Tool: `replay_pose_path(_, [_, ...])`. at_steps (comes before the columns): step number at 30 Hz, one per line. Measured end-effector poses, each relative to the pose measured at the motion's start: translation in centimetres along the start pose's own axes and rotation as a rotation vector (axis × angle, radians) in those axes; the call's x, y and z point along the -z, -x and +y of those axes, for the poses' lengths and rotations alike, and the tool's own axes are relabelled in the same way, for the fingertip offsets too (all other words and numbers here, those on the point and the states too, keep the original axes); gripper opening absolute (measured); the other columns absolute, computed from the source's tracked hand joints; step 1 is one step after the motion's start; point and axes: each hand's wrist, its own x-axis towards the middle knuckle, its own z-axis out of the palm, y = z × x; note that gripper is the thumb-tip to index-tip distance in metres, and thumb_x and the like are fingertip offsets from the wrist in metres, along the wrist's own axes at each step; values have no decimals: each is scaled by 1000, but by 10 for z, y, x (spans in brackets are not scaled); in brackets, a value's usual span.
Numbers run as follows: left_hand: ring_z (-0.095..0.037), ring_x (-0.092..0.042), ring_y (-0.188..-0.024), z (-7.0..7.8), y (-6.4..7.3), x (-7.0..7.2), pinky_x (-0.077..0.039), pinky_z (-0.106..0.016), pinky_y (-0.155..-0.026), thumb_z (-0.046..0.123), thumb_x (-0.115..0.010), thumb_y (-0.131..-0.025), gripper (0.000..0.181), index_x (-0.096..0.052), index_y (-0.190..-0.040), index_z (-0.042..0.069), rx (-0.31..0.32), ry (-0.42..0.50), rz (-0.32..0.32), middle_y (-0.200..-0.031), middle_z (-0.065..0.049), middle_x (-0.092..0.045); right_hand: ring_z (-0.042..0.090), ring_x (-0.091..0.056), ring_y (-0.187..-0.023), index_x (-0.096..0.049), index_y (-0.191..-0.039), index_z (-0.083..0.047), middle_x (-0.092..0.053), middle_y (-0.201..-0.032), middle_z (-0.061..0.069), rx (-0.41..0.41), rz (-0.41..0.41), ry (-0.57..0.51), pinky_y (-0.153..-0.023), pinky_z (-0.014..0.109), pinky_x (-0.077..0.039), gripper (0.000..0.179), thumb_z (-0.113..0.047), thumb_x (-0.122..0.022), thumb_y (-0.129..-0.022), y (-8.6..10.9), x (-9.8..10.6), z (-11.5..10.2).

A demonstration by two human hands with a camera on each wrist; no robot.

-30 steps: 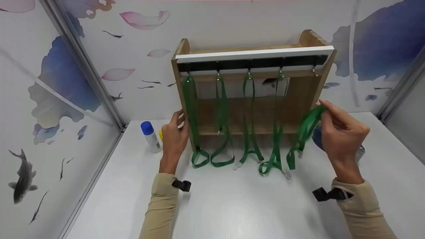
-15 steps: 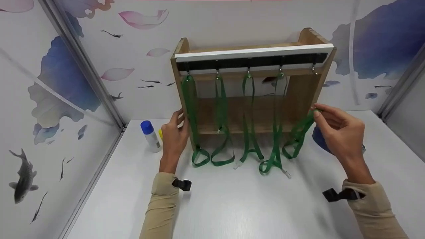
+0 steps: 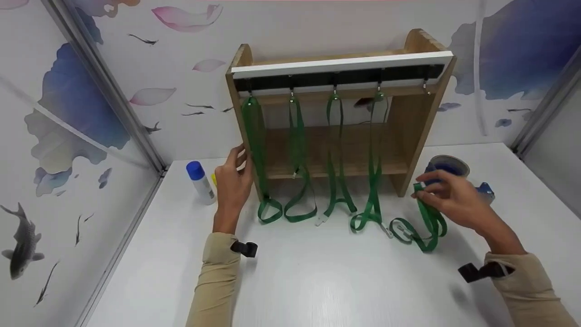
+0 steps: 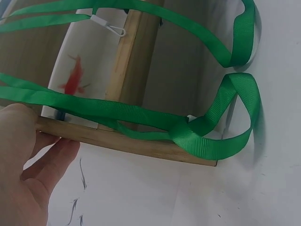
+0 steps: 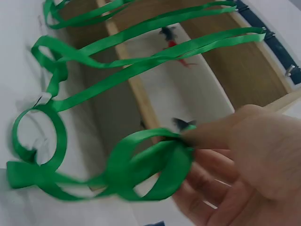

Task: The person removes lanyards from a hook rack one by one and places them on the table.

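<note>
A wooden rack [image 3: 411, 122] stands on the white table, with a row of metal hooks along its black strip. Several green lanyards [image 3: 257, 136] hang from the hooks, their lower loops reaching the table. The rightmost hook [image 3: 425, 86] bears none. My left hand [image 3: 233, 184] grips the rack's left side panel [image 4: 141, 147], fingers behind it. At the right, my right hand [image 3: 454, 200] pinches one end of a loose green lanyard [image 3: 424, 210] between thumb and fingers. The rest of that lanyard trails to the table in loops, with a clear clip near its end.
A white bottle with a blue cap [image 3: 199, 181] stands left of the rack, and a yellow thing [image 3: 214, 178] is partly hidden by my left hand. Behind my right hand is a round grey-and-blue object [image 3: 449, 162]. Patterned walls enclose the table at back and sides.
My right hand has moved down from the rack's right edge toward the table, and the lanyard in it now trails lower. My left hand has stayed on the panel.
</note>
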Motion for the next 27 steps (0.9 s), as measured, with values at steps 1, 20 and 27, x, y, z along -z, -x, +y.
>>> replay_pose_path(1, [-28,-76,-121,0,0,0,-68,-41,-86,27,-68,-109,39,-66,-143,9,2,-2,2,-132,-10,-78,27,-81,-106,-65,-139,-6,-79,-122,20,-3,-35,19,-83,22,-65,38,-21,-73,-105,-1,-4,0])
replay_pose_path(20, [-29,-76,-122,3,-1,0,-69,-43,-87,30,-67,-109,39,-66,-143,11,23,11,-10,-133,-10,-77,45,-69,-127,-86,-105,-22,-73,-135,22,194,-228,209,-102,66,-60,14,-20,-89,-91,24,-38,6])
replay_pose_path(27, [-30,-76,-121,0,0,-1,-68,-43,-86,30,-67,-109,39,-66,-144,11,19,23,-4,-133,-11,-78,33,-75,-110,-86,-99,-18,-80,-115,9,123,-148,357,-97,64,-62,16,-9,-89,-86,36,-50,8])
